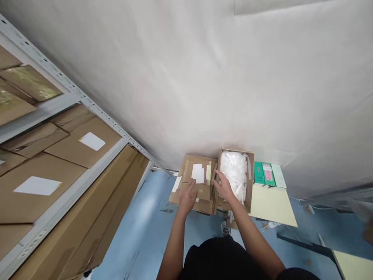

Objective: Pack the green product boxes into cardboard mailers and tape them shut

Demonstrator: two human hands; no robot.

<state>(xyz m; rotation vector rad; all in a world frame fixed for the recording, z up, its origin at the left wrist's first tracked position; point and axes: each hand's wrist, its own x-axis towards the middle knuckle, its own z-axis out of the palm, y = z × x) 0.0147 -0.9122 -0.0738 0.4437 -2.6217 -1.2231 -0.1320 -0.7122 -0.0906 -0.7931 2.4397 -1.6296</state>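
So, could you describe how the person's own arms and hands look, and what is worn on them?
Both arms are bare from the elbow down to the fingers: no sleeves reach the forearms. The left hand and right hand wear no gloves, and no watch, ring or bracelet can be seen. Low in the view, a black garment covers the body.

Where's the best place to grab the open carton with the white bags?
Probably the open carton's left wall, gripped from above, where the right hand already rests. Its top is open, so that rim is exposed. The left hand rests on the closed taped box alongside.
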